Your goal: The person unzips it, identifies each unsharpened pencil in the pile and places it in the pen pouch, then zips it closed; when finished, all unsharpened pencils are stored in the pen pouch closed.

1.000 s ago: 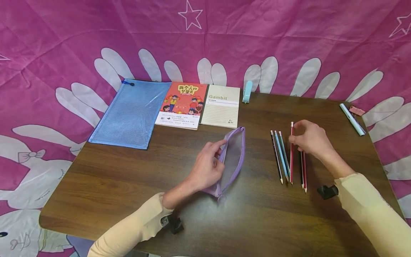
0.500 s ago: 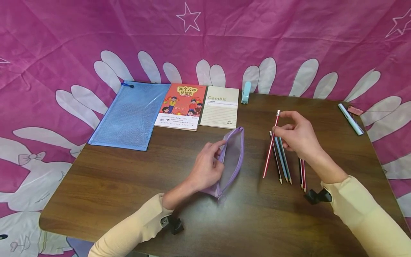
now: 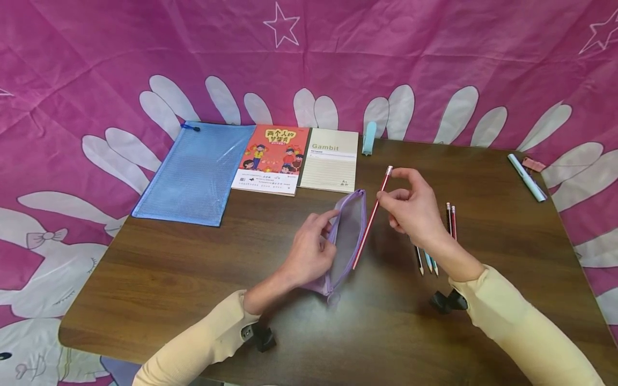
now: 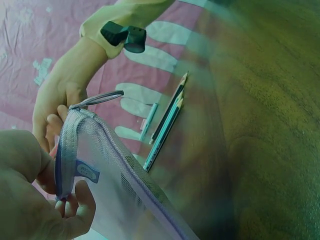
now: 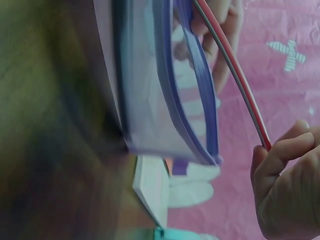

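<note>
My left hand pinches the near side of a purple mesh zip pouch, whose mouth gapes toward the right. In the left wrist view, thumb and fingers grip the zip edge beside a small purple tag. A red pencil with a white eraser end slants downward from my right hand, pinched near its top. Its lower end overlaps the pouch's right rim in the head view. Below the right wrist, several pencils lie side by side, partly hidden by the hand; two more lie to the right.
At the back lie a blue mesh zip folder, a red picture-covered book and a cream notebook. Beside them is a small light-blue stapler-like object. A light-blue pen and a pink block sit far right.
My right hand has lifted the red pencil from among the others and carried it left to the pouch's mouth. The left hand and pouch have stayed in place.
</note>
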### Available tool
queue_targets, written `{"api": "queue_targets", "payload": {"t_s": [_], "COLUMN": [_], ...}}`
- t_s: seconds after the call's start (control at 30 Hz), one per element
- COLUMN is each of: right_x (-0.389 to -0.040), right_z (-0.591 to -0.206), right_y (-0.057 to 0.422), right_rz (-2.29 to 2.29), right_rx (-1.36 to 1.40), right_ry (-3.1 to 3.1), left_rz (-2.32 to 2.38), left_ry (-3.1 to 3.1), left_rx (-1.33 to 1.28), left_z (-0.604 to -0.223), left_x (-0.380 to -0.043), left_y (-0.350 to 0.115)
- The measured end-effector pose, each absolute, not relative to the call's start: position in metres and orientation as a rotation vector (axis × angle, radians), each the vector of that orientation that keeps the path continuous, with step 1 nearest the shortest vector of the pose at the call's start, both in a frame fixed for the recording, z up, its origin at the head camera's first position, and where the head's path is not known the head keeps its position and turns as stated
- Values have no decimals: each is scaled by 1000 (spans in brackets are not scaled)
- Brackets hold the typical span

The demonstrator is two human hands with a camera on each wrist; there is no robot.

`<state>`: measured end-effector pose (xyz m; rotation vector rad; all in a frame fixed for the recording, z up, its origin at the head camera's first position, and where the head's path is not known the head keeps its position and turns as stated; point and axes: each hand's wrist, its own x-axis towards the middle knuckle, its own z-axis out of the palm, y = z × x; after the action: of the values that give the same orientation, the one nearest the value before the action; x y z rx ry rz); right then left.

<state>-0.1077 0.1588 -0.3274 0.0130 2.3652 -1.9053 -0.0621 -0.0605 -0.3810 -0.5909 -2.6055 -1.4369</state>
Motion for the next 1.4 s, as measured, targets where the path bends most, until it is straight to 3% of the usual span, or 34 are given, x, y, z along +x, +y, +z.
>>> {"api": "queue_targets", "payload": {"t_s": [0.6, 1.4], "right_x": [-95, -86], "right_z": [-344, -356], "right_y": [126, 124], "right_rz": [-1871, -1643], "right_rx": [27, -16], "right_ry": [2344, 2442], "left_rz": [-1417, -1434], "left_ry": [-2594, -2611], "left_rx": [-613, -565], "left_z": [-378, -382], "left_x": [-66, -63], "left_y": [-61, -61]}}
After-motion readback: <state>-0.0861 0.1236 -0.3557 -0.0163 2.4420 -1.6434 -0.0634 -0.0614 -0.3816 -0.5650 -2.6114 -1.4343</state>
